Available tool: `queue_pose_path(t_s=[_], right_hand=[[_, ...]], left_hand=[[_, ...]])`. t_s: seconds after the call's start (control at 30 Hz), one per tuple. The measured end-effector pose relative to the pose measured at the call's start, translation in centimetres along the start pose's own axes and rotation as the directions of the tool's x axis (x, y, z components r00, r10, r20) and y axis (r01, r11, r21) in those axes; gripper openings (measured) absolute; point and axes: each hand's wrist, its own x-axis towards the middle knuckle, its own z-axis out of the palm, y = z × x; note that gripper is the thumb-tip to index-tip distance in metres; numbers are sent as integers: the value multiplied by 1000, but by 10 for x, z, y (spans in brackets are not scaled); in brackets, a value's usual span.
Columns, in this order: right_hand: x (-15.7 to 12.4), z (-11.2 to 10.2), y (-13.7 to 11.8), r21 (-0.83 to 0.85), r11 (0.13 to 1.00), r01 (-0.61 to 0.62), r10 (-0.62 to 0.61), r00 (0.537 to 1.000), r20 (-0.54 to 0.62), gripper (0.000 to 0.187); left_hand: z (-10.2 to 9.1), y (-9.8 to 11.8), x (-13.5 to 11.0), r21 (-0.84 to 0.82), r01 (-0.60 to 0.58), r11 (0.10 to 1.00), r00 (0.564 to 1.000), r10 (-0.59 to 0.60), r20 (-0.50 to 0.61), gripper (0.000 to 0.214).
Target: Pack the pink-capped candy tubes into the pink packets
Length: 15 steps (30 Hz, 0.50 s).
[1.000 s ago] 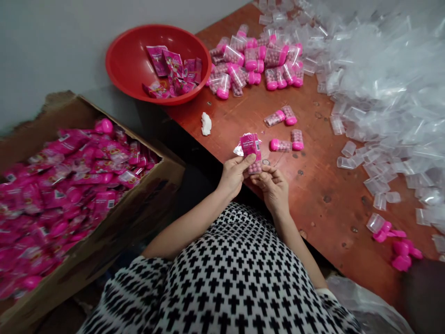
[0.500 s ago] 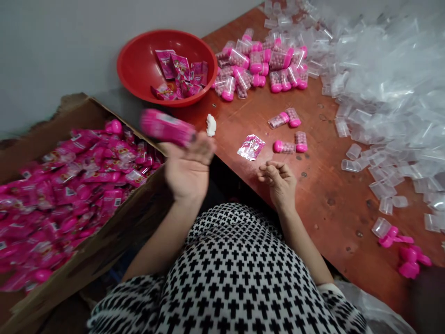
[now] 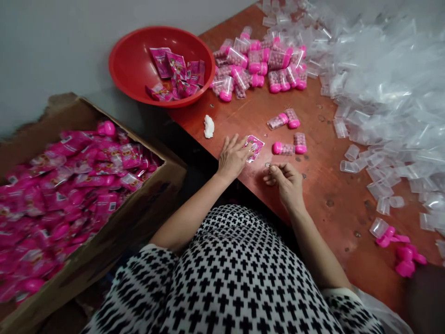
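Observation:
My left hand (image 3: 233,157) lies palm down at the table's near edge, fingers stretched out, with the fingertips on a flat pink sachet (image 3: 255,147). To its right, my right hand (image 3: 284,181) is closed in a pinch, thumb against forefinger. A small pale bit shows at the fingertips, too small to name. Just beyond my hands lie several small clear tubes with pink caps (image 3: 285,148), filled with pinkish beads. A crumpled white lump (image 3: 208,126) sits to the left of the sachet.
A red bowl (image 3: 121,76) holding pink sachets stands at the back left. Left of the table is a cardboard box (image 3: 163,181) full of pink packets (image 3: 76,195). More filled tubes (image 3: 257,60) are heaped at the back. Clear empty tubes (image 3: 389,93) spread over the right, near pink caps (image 3: 408,260).
The pink packet tossed from my left hand is no longer in the air over the box. That hand has come right and down onto the sachet. My right hand has shifted slightly right.

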Motion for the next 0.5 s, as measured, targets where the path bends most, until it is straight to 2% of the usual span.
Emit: queue_pose_path(t_s=[0.1, 0.2, 0.37, 0.43, 0.5], right_hand=[[12, -2, 0, -38, 999, 24, -24, 1000, 12, 23], [29, 4, 3, -47, 996, 79, -80, 997, -16, 26], [46, 23, 3, 76, 995, 58, -57, 998, -6, 40], [46, 26, 2, 138, 988, 61, -62, 998, 0, 40], [42, 26, 2, 169, 985, 43, -50, 998, 41, 40]], left_hand=[[2, -4, -1, -9, -15, 1000, 998, 15, -57, 23], [5, -5, -5, -42, -40, 998, 990, 33, -141, 22], [1, 9, -17, -151, -105, 983, 966, 65, -250, 23], [-7, 17, -24, -280, -58, 958, 972, -10, -234, 26], [-19, 22, -28, -489, 102, 867, 967, -201, -156, 38]])
